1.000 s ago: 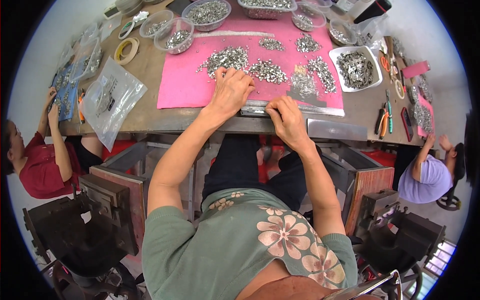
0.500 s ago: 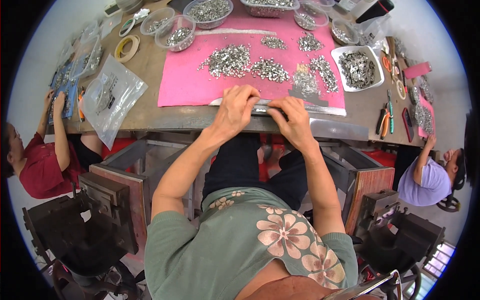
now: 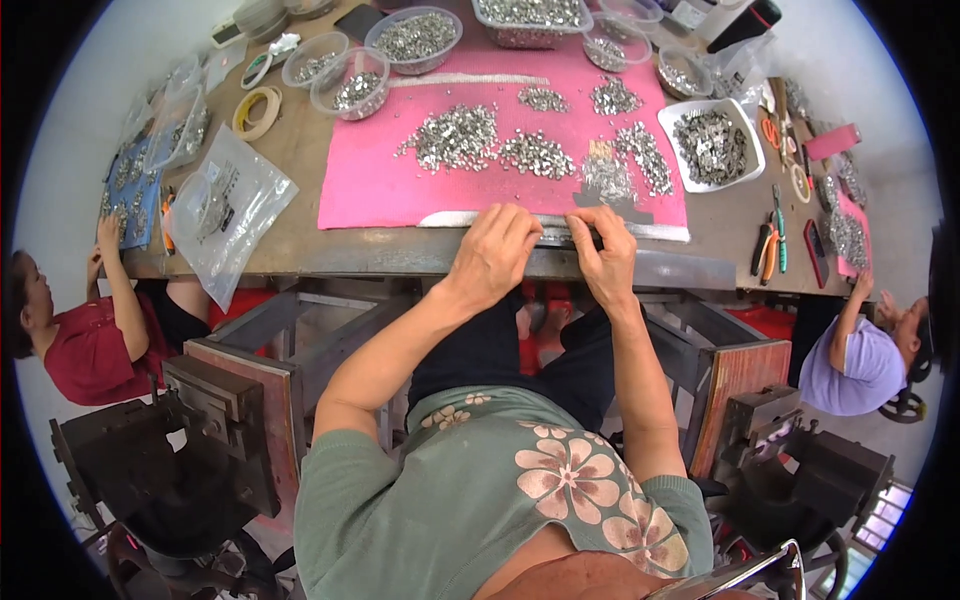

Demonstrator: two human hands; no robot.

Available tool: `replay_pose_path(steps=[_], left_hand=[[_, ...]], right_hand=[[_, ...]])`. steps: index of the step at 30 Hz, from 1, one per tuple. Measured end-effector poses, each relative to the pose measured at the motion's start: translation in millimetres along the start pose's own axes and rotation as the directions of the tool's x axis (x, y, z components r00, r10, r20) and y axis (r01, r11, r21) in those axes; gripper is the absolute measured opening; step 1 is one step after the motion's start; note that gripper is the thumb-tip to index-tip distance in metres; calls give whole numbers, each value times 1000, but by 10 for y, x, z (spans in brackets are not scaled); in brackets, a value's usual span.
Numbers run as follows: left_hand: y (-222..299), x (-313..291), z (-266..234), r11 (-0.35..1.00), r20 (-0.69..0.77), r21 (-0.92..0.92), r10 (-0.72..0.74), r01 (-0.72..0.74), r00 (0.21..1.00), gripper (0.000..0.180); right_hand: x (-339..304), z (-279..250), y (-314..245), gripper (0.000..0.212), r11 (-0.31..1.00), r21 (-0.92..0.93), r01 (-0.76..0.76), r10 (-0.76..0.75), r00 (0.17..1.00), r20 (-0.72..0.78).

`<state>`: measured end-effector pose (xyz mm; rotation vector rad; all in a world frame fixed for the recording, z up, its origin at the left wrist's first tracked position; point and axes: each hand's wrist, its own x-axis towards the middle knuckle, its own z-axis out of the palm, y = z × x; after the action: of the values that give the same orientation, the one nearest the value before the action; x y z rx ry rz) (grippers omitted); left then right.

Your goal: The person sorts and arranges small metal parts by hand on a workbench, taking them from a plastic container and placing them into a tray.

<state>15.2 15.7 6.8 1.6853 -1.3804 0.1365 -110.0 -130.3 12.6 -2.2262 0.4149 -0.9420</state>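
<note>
Both my hands meet at the front edge of a pink mat (image 3: pixel 370 190). My left hand (image 3: pixel 495 255) is closed, its fingers curled at the end of a small dark strip with shiny bits (image 3: pixel 556 238). At the strip's other end, my right hand (image 3: pixel 604 252) pinches with thumb and fingers. My fingers partly cover the strip, so its exact kind is unclear. Beyond my hands lie heaps of small silvery metal pieces (image 3: pixel 450 138), a smaller heap (image 3: pixel 538 155) and a pile of thin shiny pieces (image 3: pixel 607 177).
A white dish of dark metal pieces (image 3: pixel 712 147) stands at the right, near pliers (image 3: pixel 768 248). Clear tubs (image 3: pixel 415 40) line the back. A plastic bag (image 3: pixel 235 205) and tape rolls (image 3: pixel 257 112) lie left. Co-workers sit at left (image 3: pixel 100 340) and right (image 3: pixel 860 365).
My hands have shifted slightly right and appear a little lower in the picture, as does the table edge. The shiny bits between my fingers are now less visible.
</note>
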Motion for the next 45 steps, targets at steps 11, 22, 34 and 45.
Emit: replay_pose_path(steps=[11, 22, 34, 45], left_hand=[[-38, -144, -97, 984, -81, 174, 48, -33, 996, 29], [-1222, -4, -909, 853, -367, 382, -214, 356, 905, 21], [-1228, -53, -772, 807, -428, 419, -228, 416, 875, 13], [-1182, -11, -813, 860, -430, 371, -175, 350, 886, 9]], right_hand=[[658, 208, -60, 9, 976, -41, 216, -199, 947, 253], [1323, 1096, -14, 12, 938, -43, 345, -307, 881, 359], [1241, 1571, -231, 12, 896, -90, 435, -371, 844, 387], [1289, 1280, -278, 10, 968, 52, 245, -244, 876, 416]])
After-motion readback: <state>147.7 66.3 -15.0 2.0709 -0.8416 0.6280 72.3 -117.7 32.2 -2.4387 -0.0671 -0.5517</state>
